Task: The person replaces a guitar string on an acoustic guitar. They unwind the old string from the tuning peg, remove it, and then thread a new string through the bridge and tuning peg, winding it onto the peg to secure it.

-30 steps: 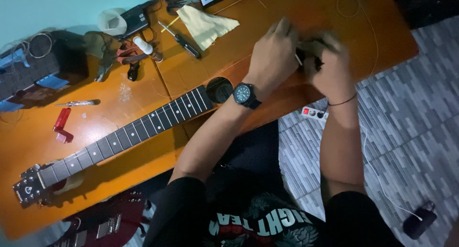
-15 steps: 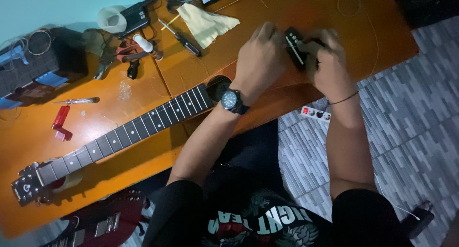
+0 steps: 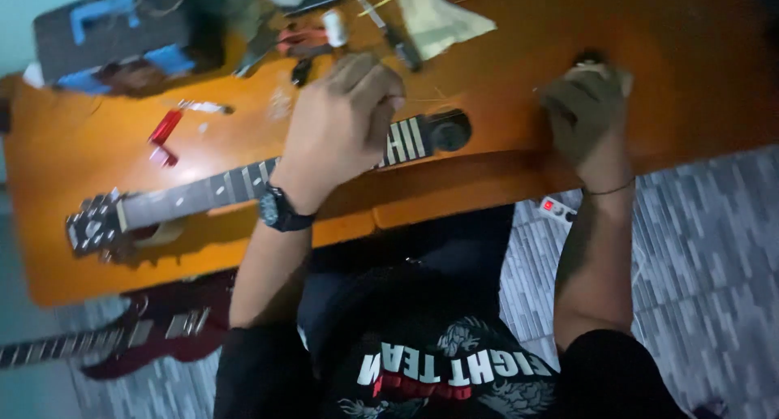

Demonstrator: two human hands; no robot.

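At the far left of the orange wooden bench (image 3: 65,257), a dark toolbox with blue handles (image 3: 122,34) sits at the back edge, and a small red clip-like tool (image 3: 165,128) lies in front of it. Below that, the long dark guitar neck with pale fret markers (image 3: 203,193) lies flat along the bench, headstock to the left, no strings to be made out on it. The left hand (image 3: 345,119) hovers over the neck's right end, fingers curled in a loose fist; what it grips, if anything, I cannot tell. A cream cloth (image 3: 438,21) lies behind. Further right, the right hand (image 3: 588,111) is closed around a small dark object, mostly hidden. The neck looks unfinished, with work remaining.
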